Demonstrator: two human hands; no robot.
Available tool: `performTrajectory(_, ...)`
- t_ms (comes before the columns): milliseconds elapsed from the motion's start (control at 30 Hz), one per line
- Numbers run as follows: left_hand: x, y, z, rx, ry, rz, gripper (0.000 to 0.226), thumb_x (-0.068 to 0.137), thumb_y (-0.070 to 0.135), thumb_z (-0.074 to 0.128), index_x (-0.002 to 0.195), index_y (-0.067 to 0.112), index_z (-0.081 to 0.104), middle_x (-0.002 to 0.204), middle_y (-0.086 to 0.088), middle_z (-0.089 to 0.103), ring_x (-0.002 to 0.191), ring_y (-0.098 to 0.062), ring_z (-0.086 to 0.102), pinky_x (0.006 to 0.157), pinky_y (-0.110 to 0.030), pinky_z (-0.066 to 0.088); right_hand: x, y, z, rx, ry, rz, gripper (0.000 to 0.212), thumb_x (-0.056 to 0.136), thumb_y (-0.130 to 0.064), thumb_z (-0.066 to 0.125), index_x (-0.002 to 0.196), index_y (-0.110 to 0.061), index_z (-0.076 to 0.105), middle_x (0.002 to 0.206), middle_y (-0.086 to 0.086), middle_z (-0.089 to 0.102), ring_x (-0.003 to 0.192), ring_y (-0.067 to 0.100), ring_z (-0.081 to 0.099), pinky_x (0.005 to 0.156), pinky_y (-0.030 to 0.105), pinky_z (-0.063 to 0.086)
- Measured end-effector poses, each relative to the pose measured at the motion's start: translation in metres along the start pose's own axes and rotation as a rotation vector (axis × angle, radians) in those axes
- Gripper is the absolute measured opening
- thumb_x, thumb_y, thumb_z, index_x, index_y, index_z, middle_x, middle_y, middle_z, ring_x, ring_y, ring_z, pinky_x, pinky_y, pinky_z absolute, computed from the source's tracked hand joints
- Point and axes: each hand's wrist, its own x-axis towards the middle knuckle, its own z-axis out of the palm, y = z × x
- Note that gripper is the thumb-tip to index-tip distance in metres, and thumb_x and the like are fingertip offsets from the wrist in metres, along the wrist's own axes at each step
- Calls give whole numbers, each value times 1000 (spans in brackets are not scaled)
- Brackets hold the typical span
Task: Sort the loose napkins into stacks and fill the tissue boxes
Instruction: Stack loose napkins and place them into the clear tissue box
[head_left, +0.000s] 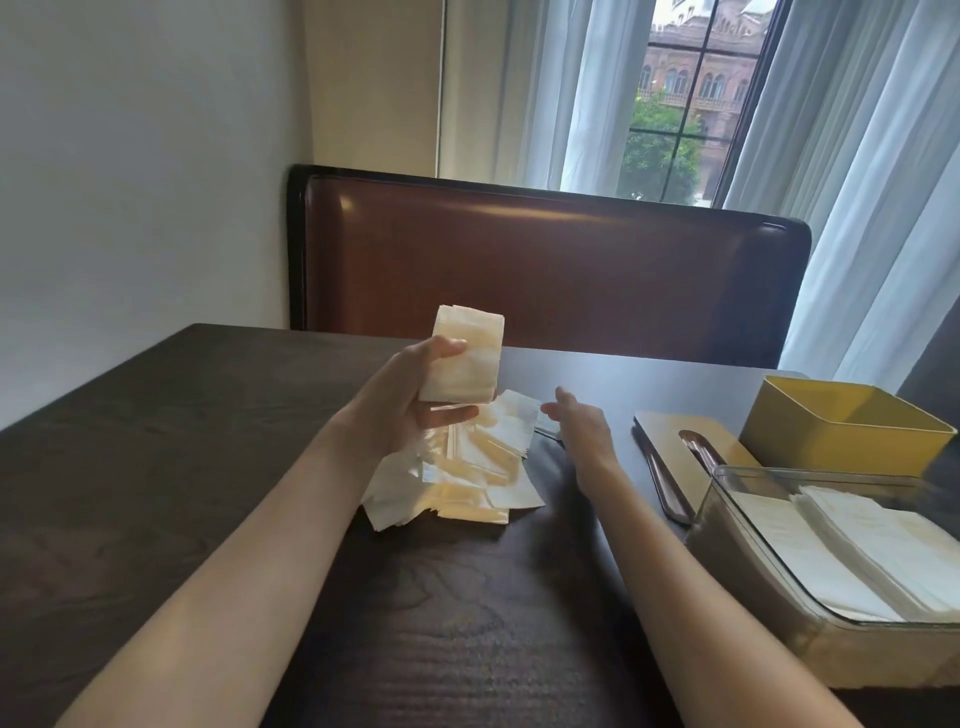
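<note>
Left hand (415, 395) holding a napkin stack (464, 358) standing tall above the loose napkins (462, 467), right hand (579, 421) loose beside them, dark wood tabletop (156, 441), brown bench (545, 270), curtained window (680, 98) behind

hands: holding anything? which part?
Left hand grips a stack of napkins by its lower half, thumb across the front. Right hand holds nothing, fingers extended toward the loose napkin pile.

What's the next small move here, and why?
Probably the right hand picks another napkin off the loose pile and adds it to the stack. The left hand grips the stack above the pile; the right hand is open and reaching toward the pile, holding nothing.
</note>
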Motion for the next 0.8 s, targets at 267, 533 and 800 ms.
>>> performTrajectory(267,15,9,6,-95,-54,43,35,97,15,55,130,2,56,128,-26,62,104,-33,68,68,-32,60,22,8,25,-496,-110,-200,45,93,-40,62,133,-21,60,130,2,63,119,23,56,105,42,44)
performTrajectory(533,18,0,5,-232,-90,129,38,90,16,61,127,7,57,117,-19,62,104,-31,66,74,-36,61,30,17,25,-679,-152,-312,26,84,-48,68,98,-27,76,120,-2,63,110,24,57,99,46,46)
performTrajectory(800,12,-16,1,-178,-63,81,29,101,20,40,124,11,55,124,-22,67,100,-34,71,84,-43,60,23,13,12,-74,-3,-225,15,84,-27,75,85,-14,70,93,2,69,90,20,66,77,35,55)
